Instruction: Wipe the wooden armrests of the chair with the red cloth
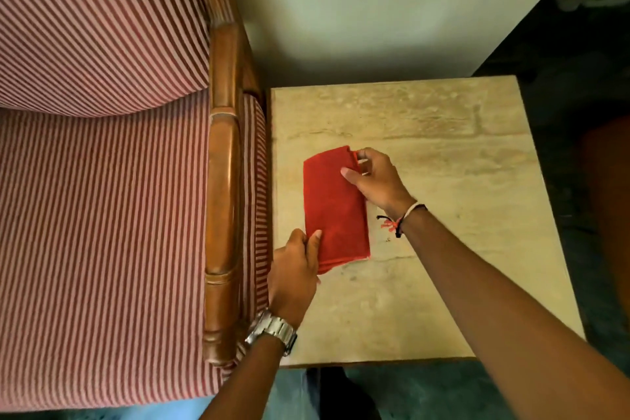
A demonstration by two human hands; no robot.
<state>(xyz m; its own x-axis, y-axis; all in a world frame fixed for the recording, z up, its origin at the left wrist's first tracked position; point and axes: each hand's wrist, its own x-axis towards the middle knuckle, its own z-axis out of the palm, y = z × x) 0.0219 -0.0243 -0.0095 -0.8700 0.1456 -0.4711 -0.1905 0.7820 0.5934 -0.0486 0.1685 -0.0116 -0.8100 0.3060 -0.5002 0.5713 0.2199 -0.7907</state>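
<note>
The folded red cloth [335, 208] lies on the small table [460, 133] beside the chair's wooden armrest [221, 201], the left hand [295, 278] pinching its near corner and the right hand [376, 181] its far edge, and it looks soft, light and maybe a bit floppy.

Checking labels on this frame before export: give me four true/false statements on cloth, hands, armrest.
1. The red cloth lies folded on the side table. True.
2. Only the right hand touches the cloth. False: the left hand pinches its near corner too.
3. The cloth is on the wooden armrest. False: it is beside it, on the table.
4. A metal watch sits on the left wrist. True.
</note>
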